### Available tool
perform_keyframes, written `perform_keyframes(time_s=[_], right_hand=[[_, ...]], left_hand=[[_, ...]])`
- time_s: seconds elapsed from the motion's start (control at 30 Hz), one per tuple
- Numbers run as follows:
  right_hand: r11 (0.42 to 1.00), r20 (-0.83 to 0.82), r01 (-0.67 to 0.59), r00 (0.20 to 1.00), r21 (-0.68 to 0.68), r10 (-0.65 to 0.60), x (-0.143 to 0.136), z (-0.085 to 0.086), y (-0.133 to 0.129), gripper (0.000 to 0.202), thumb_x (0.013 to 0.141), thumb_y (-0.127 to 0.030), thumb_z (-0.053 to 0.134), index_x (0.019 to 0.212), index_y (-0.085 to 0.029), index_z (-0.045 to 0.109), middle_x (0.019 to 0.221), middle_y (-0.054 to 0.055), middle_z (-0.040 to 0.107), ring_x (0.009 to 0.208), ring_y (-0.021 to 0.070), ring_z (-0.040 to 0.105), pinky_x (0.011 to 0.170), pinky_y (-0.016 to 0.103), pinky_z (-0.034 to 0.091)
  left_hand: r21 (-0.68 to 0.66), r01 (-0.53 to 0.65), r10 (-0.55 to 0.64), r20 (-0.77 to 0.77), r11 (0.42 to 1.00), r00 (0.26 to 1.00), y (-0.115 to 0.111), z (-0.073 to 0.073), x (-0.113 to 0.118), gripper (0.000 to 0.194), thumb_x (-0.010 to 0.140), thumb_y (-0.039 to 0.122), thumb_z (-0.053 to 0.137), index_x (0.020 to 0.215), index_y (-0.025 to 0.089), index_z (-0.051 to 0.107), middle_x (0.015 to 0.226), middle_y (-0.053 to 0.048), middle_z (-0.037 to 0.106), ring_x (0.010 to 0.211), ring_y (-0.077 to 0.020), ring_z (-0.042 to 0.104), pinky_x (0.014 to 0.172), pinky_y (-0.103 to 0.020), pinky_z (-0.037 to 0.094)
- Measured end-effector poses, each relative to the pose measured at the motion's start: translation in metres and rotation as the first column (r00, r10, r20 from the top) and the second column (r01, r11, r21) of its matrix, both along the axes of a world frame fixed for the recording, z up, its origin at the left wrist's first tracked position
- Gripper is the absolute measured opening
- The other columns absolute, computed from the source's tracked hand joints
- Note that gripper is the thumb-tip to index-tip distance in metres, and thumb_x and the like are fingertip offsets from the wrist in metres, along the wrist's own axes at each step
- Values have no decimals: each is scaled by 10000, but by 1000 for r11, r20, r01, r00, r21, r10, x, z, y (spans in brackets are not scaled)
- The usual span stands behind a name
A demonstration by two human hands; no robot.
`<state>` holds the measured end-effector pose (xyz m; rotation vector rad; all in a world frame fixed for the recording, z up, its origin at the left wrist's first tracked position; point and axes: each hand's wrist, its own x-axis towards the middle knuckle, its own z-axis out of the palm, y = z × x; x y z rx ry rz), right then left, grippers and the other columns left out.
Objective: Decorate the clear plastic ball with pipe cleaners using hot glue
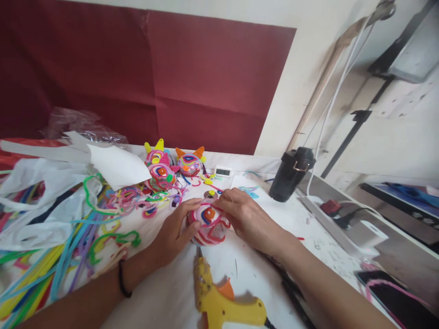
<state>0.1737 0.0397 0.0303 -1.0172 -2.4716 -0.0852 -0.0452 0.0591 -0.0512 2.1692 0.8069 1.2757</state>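
On the table before me sits a round ornament (209,224) wrapped in pink, white and red pipe cleaners, with an orange-centred eye on its front. My left hand (181,224) grips its left side, thumb across the front. At its upper right, the fingers of my right hand (240,208) are pinched against the surface; whatever small piece they may hold is hidden. Just below the ornament lies a yellow glue gun (222,297) with an orange trigger, its nozzle pointing at the ornament's base.
Finished-looking eared ornaments (190,163) stand at the back beside a small digital timer (222,171). Loose pipe cleaners (68,246) and white paper (116,167) crowd the left. A black bottle (291,176), a power strip (343,228) and a phone (394,292) are on the right.
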Motion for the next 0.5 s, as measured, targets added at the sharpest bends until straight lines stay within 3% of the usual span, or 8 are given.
perform_keyframes(time_s=[0.13, 0.5], right_hand=[[1000, 49, 18, 999, -9, -17, -3, 1, -4, 218, 897, -35, 516, 959, -143, 695, 881, 84, 608, 804, 201, 527, 720, 320, 415], [991, 122, 133, 984, -2, -132, -15, 0, -14, 175, 923, -173, 525, 924, -105, 686, 906, 115, 611, 817, 232, 514, 750, 371, 412]], left_hand=[[12, 0, 0, 2, 1000, 1000, -1, 2, 1, 335, 960, 280, 524, 1293, 242, 536, 1369, -105, 575, 1285, -282, 518, 1106, -446, 402], [44, -34, 35, -26, 998, 999, -2, 0, 4, 328, 968, 271, 500, 1294, 237, 497, 1368, -110, 557, 1280, -278, 516, 1091, -447, 406]])
